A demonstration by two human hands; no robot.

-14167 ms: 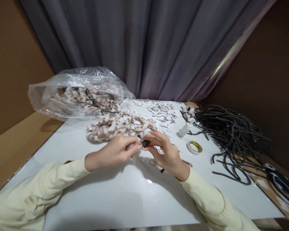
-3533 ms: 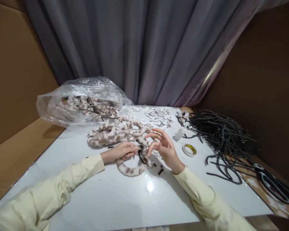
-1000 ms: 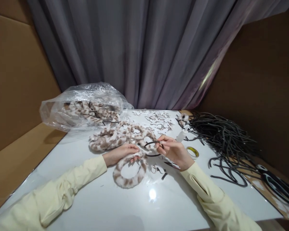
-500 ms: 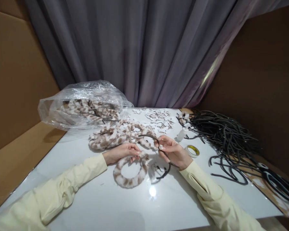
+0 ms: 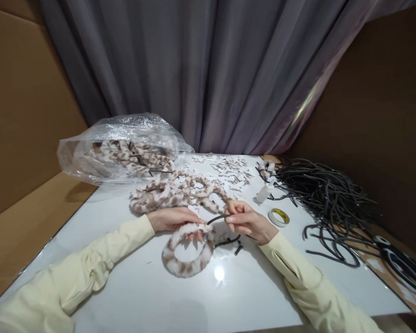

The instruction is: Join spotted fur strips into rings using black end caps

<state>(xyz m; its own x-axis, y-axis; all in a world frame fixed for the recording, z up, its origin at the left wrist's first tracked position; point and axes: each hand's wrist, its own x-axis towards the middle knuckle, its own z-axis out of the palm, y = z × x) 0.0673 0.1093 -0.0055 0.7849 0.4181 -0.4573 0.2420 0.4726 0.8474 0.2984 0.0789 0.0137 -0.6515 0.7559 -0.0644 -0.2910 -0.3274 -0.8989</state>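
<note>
Ring (image 5: 185,269) of spotted fur sits upright-ish at the front of the white table (image 5: 152,300), its top in the left hand (image 5: 175,218). It should be light and soft, squashing under a squeeze, with a plush surface that grips well but hides its edges; the best hold is probably a firm pinch high on the loop, next to the cord (image 5: 215,218). There the left fingers are closed on it, some showing through the hole. The cord, thin and black, arches from beside the fur to the right hand (image 5: 247,222), whose thumb and forefinger press together on it. It looks springy and smooth (rubber, perhaps, so it may twist if held far back), and a grip near its tip would steer it best. Whether that tip touches the fur, I cannot tell. A dark strand (image 5: 229,242) curves below, maybe the same piece. Farther out lie more fur loops (image 5: 176,200), a clear bag (image 5: 138,124), a bottle (image 5: 263,194), a tape roll (image 5: 274,220) and a heap of black cords (image 5: 322,194).
</note>
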